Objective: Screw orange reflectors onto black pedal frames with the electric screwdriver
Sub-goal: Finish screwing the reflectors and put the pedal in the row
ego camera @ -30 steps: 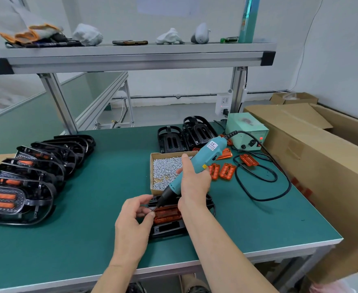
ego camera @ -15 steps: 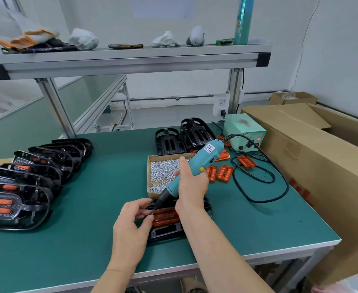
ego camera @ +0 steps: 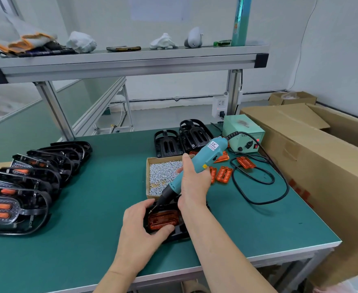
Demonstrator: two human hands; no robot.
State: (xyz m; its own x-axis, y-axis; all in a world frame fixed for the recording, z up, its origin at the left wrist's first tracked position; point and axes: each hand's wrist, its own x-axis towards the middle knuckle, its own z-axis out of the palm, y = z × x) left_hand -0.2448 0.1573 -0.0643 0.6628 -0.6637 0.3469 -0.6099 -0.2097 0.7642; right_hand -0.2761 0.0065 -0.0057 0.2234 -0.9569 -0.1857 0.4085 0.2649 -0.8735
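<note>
Two hands engaged: left hand (ego camera: 140,226) clasps black pedal frame (ego camera: 179,234); right hand (ego camera: 191,187) grips electric screwdriver (ego camera: 198,162), bit (ego camera: 154,210) at orange reflector (ego camera: 163,219) far-left corner.

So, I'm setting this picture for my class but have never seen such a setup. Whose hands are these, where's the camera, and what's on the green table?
No machine: a person's bare hands, filmed by a head-worn camera looking down. The right hand grips a blue electric screwdriver, its tip at a corner of an orange reflector lying in a black pedal frame. The left hand holds that frame, fingers curled over its edge. On the green table lie a box of screws, loose reflectors, empty frames at the back and finished pedals in a row on the left.
</note>
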